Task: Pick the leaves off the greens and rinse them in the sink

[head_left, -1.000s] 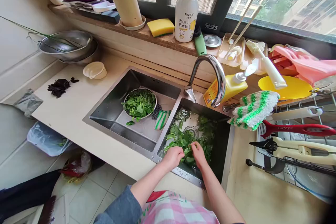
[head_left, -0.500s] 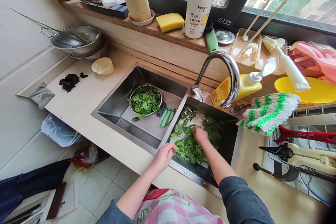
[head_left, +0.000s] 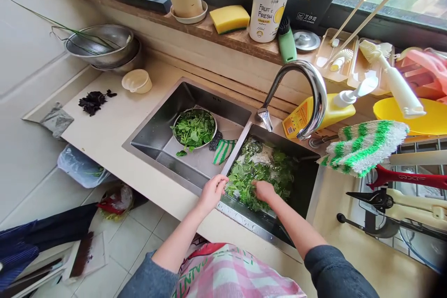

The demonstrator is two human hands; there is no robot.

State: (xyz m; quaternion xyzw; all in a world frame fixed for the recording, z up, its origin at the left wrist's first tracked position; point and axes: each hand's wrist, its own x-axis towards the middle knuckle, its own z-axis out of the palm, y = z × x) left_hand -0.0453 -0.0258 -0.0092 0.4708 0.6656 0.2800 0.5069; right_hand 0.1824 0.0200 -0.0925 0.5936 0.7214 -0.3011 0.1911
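Note:
Leafy greens (head_left: pixel 246 184) float in water in the right sink basin (head_left: pixel 307 181). My right hand (head_left: pixel 264 191) is down among them, its fingers curled onto the leaves and partly hidden by them. My left hand (head_left: pixel 213 190) is over the front end of the divider between the basins, beside the greens. Its fingers are pinched together; whatever they hold is too small or hidden to name. In the left sink basin (head_left: pixel 164 142) stands a round metal bowl (head_left: pixel 215 132) heaped with more greens, beside a green-and-white striped cloth (head_left: pixel 223 150) and a dark scrubber (head_left: pixel 215 141).
A chrome faucet (head_left: pixel 319 86) arches over the right basin. Behind it lies a yellow bottle (head_left: pixel 298 118). A striped mitt-like cloth (head_left: pixel 366 146) hangs at the right, above scissors (head_left: pixel 387 202) on a rack. Stacked metal bowls (head_left: pixel 99 49) and dark scraps (head_left: pixel 94 101) are on the left counter.
My right hand has moved down and slightly left through the greens, toward the front of the basin. My left hand has shifted slightly left and up. The view has tilted a little.

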